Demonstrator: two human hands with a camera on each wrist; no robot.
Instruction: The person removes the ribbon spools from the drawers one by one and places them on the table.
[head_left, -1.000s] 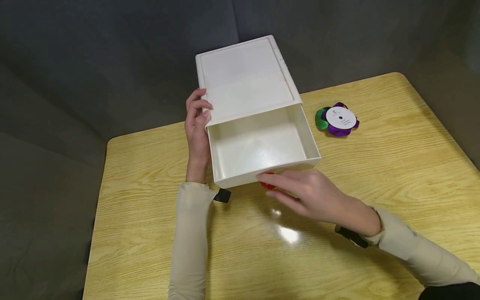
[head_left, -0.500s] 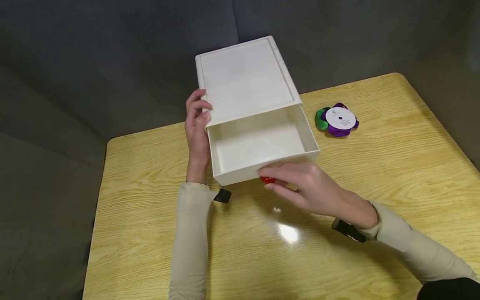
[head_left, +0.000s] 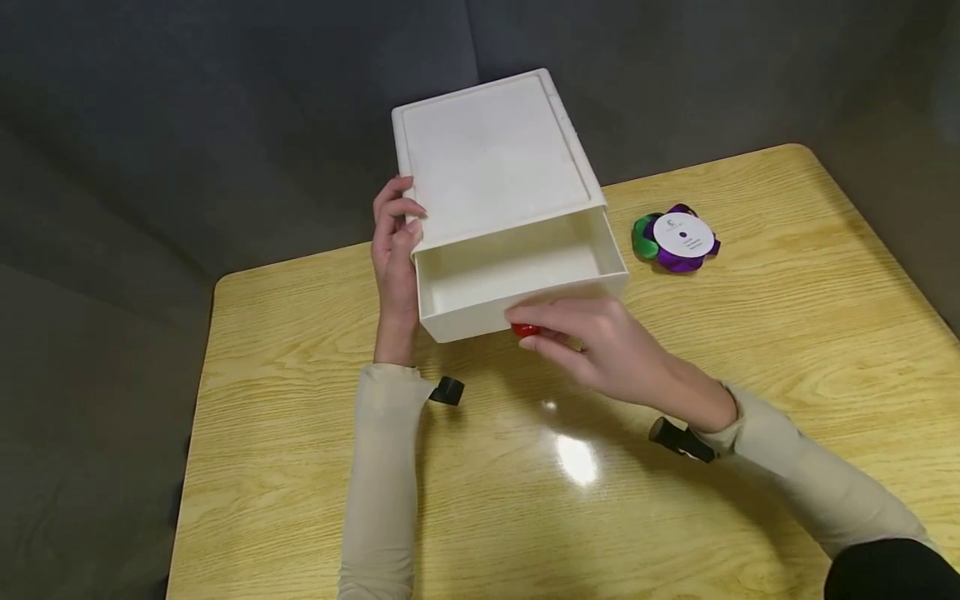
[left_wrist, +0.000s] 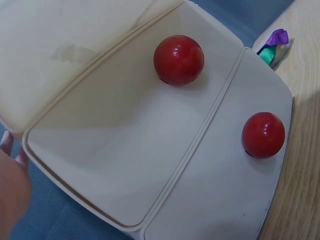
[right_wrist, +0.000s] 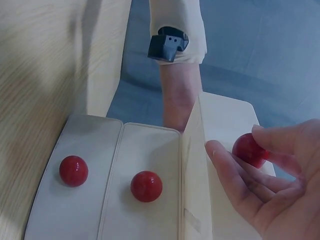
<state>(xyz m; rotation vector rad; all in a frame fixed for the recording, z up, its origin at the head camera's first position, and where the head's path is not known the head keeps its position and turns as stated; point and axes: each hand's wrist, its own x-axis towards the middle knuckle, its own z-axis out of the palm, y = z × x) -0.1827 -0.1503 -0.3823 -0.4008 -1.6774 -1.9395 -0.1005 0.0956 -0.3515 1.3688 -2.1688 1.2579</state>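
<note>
A white drawer cabinet (head_left: 495, 154) stands on the table with its top drawer (head_left: 461, 323) partly pulled out. Nothing lies in the visible part of that drawer. My right hand (head_left: 600, 346) pinches the round red knob (head_left: 525, 330) on the drawer's front between thumb and fingers. At the cabinet's left side, my left hand (head_left: 395, 262) grips the edge, fingertips bent over the top. Two lower drawer fronts, each with a red knob (left_wrist: 178, 60), show shut in the left wrist view; the right wrist view shows them too.
Right of the cabinet lies a spool of ribbon (head_left: 682, 237) with a white label and purple and green loops. The wooden table (head_left: 285, 467) meets dark fabric walls (head_left: 247, 125) at the back and sides. Black cameras (head_left: 678, 439) sit on the wrists.
The top drawer has slid further into the cabinet, away from me, with my right hand moving along on its knob. My left hand has stayed at the cabinet's side.
</note>
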